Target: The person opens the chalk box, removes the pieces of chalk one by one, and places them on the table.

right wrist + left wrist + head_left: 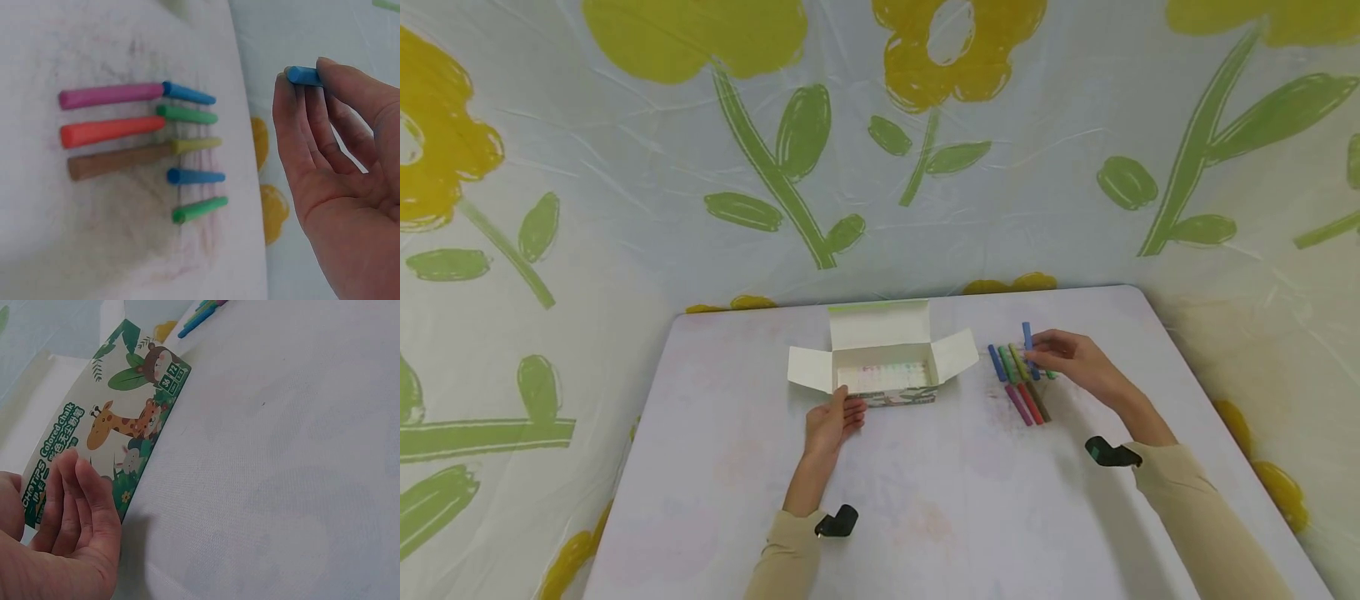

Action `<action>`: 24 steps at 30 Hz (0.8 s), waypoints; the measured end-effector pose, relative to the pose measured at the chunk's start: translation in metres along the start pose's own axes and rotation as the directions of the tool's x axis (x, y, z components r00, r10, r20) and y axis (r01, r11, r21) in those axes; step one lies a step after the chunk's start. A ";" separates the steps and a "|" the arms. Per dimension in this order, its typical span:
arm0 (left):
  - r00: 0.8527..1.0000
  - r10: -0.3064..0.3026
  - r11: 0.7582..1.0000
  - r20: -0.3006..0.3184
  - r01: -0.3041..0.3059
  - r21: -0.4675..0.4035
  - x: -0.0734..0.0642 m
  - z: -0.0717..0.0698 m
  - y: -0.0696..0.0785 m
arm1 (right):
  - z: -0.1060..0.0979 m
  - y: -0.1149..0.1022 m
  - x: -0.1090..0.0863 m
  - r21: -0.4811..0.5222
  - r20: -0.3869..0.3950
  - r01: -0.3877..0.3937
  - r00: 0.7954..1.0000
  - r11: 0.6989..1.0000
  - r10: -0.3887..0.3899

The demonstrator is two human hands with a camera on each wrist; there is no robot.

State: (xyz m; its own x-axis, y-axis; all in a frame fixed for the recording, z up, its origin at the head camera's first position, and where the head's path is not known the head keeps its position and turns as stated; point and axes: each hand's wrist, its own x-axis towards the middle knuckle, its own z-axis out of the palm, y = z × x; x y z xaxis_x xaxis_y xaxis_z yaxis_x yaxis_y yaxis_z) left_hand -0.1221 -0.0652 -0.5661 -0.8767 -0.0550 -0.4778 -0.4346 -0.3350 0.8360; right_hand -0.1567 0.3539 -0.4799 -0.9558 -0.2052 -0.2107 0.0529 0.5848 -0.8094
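An open white chalk box (891, 398) printed with cartoon animals stands on the table, its flaps folded out. Pale chalk sticks (883, 377) line its inside. My left hand (827, 425) grips the box's front left corner, thumb at the rim and fingers along the printed front. In the left wrist view the fingers (81, 512) lie over part of the lettering. My right hand (1086, 367) pinches a blue chalk stick (305, 76) between thumb and fingertips, raised above the other colored chalks. Beneath it lie purple (112, 95), red (112, 131) and brown (122, 161) sticks, plus several blue, green and yellow ones.
The white table (925, 500) carries faint chalk smudges around the loose sticks. A flower-printed cloth (1000, 183) hangs behind it and at both sides. Each wrist wears a small black camera (837, 522).
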 end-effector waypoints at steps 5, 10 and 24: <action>1.000 0.001 1.000 0.011 -0.001 -0.005 0.000 0.000 0.000 | -0.002 0.018 -0.009 -0.015 0.002 -0.027 1.000 1.000 0.027; 1.000 0.000 1.000 0.014 0.000 -0.008 0.000 0.001 0.000 | -0.002 0.035 -0.020 0.000 -0.004 -0.033 0.999 0.999 0.033; 1.000 -0.002 1.000 0.009 0.002 -0.002 0.002 -0.001 -0.002 | 0.005 0.069 -0.038 -0.023 0.042 -0.083 0.996 0.996 0.084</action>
State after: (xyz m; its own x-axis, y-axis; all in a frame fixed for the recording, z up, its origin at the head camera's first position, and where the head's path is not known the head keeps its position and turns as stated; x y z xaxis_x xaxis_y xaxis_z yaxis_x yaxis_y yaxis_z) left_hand -0.1229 -0.0656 -0.5691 -0.8776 -0.0457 -0.4773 -0.4362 -0.3371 0.8343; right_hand -0.1155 0.3978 -0.5307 -0.9351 -0.1880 -0.3004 0.1251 0.6179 -0.7762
